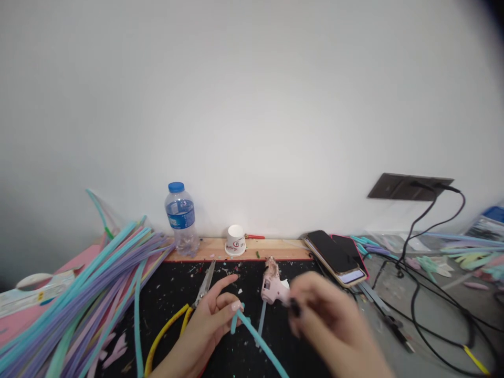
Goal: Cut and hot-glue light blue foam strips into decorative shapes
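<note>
My left hand (214, 323) pinches a turquoise pipe cleaner (263, 345) between thumb and fingers, close to its bent, hooked end. The long part of the stem slants down to the right, out of the picture. My right hand (321, 320) is smeared by motion, its fingers curled. Something dark shows at its fingertips, too blurred to name. Just left of it lies a pink hot glue gun (271, 289) with a grubby nozzle and a translucent glue stick (262, 317) at its back. Scissors (205, 283) with yellow handles lie partly behind my left hand.
A big bundle of pastel pipe cleaners (98, 294) covers the left side. Along the wall stand a water bottle (181, 218) and a paper cup (235, 241). Phones (334, 254) lie at right, near tangled black cables (417, 294) and a wall socket (394, 186). Scraps litter the black mat (165, 278).
</note>
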`<action>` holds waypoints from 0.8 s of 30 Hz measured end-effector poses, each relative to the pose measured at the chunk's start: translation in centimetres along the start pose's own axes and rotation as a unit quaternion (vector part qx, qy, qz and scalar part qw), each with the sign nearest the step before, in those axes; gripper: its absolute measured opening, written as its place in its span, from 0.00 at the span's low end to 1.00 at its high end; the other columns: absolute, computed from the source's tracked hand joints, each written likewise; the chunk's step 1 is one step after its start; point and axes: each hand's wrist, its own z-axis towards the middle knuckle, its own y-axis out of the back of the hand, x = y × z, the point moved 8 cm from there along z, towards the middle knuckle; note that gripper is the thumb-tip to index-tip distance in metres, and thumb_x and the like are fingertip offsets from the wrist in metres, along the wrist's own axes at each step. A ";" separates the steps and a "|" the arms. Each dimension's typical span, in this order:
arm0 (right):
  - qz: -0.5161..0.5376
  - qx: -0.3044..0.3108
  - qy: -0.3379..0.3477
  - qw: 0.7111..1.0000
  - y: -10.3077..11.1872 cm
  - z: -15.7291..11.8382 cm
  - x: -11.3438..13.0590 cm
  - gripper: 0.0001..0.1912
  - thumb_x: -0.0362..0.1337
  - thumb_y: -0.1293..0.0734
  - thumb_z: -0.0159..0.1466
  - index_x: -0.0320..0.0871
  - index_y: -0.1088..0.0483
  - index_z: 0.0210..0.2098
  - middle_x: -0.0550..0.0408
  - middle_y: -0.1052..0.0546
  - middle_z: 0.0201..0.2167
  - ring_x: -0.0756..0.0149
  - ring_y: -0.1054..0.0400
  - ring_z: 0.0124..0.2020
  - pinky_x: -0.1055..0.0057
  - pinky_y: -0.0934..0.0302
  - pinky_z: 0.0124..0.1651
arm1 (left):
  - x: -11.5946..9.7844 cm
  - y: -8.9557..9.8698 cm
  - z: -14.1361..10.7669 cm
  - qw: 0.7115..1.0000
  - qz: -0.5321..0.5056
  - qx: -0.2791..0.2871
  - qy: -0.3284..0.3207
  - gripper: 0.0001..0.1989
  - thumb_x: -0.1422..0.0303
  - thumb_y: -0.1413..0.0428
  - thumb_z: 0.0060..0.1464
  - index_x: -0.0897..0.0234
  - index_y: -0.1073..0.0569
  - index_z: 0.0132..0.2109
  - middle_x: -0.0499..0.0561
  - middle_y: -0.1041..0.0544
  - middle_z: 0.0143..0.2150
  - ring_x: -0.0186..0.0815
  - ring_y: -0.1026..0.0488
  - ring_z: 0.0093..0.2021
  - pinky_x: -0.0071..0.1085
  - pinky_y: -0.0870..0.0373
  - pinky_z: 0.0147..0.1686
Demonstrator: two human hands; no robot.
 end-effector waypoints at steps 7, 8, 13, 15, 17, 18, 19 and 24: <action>-0.029 0.162 -0.065 0.984 -8.2 1.6 -4.6 0.08 0.27 0.38 0.56 0.42 0.35 0.22 0.63 0.34 0.15 0.76 0.42 0.17 0.80 0.50 0.22 | 0.6 0.0 0.1 1.000 0.004 0.030 0.009 0.27 0.67 0.35 0.42 0.59 0.31 0.51 0.44 0.33 0.25 0.30 0.35 0.26 0.26 0.39 0.29; -0.004 0.167 -0.074 0.983 -8.4 1.4 -5.1 0.10 0.29 0.40 0.58 0.42 0.35 0.21 0.64 0.35 0.13 0.76 0.43 0.15 0.80 0.51 0.21 | 0.6 0.0 0.0 0.999 -0.005 0.032 0.013 0.27 0.67 0.35 0.42 0.59 0.30 0.51 0.43 0.34 0.24 0.30 0.35 0.26 0.26 0.39 0.29; 0.107 0.164 -0.136 0.971 -8.0 1.3 -6.2 0.18 0.43 0.41 0.62 0.41 0.37 0.20 0.65 0.40 0.09 0.79 0.53 0.10 0.81 0.58 0.16 | 1.4 -0.9 -0.4 0.991 -0.082 0.080 0.070 0.27 0.69 0.34 0.41 0.60 0.29 0.50 0.42 0.36 0.23 0.28 0.35 0.25 0.29 0.36 0.33; 0.140 0.155 -0.153 0.966 -8.0 1.5 -6.4 0.19 0.48 0.40 0.60 0.42 0.39 0.19 0.66 0.41 0.08 0.79 0.54 0.10 0.81 0.60 0.15 | 1.6 -0.9 -0.5 0.989 -0.091 0.084 0.086 0.27 0.69 0.34 0.42 0.60 0.29 0.51 0.42 0.36 0.23 0.28 0.33 0.26 0.27 0.37 0.32; 0.157 0.143 -0.162 0.964 -8.0 1.6 -6.7 0.21 0.53 0.39 0.58 0.42 0.39 0.20 0.67 0.42 0.08 0.79 0.54 0.09 0.81 0.61 0.14 | 1.5 -0.6 -0.2 0.993 -0.068 0.073 0.070 0.27 0.68 0.35 0.43 0.61 0.30 0.52 0.43 0.35 0.24 0.30 0.32 0.27 0.26 0.37 0.31; 0.157 0.136 -0.164 0.964 -8.0 1.5 -6.9 0.22 0.54 0.39 0.58 0.42 0.39 0.20 0.67 0.42 0.07 0.79 0.54 0.09 0.81 0.61 0.14 | 1.3 -0.3 0.0 0.996 -0.043 0.066 0.049 0.27 0.67 0.35 0.43 0.61 0.31 0.52 0.43 0.33 0.24 0.31 0.31 0.28 0.27 0.36 0.31; 0.150 0.129 -0.163 0.967 -8.0 1.5 -7.0 0.22 0.54 0.40 0.58 0.42 0.39 0.21 0.67 0.42 0.07 0.79 0.54 0.08 0.81 0.61 0.14 | 0.9 0.0 0.2 0.998 -0.014 0.056 0.019 0.27 0.67 0.36 0.44 0.60 0.32 0.52 0.44 0.31 0.26 0.32 0.30 0.28 0.29 0.35 0.33; 0.060 0.080 -0.123 0.987 -7.1 1.4 -7.3 0.20 0.47 0.42 0.61 0.43 0.43 0.19 0.66 0.43 0.09 0.78 0.51 0.11 0.80 0.57 0.17 | -0.6 0.2 0.2 0.975 0.177 0.050 -0.123 0.30 0.75 0.37 0.41 0.56 0.34 0.52 0.50 0.26 0.38 0.36 0.28 0.35 0.32 0.33 0.38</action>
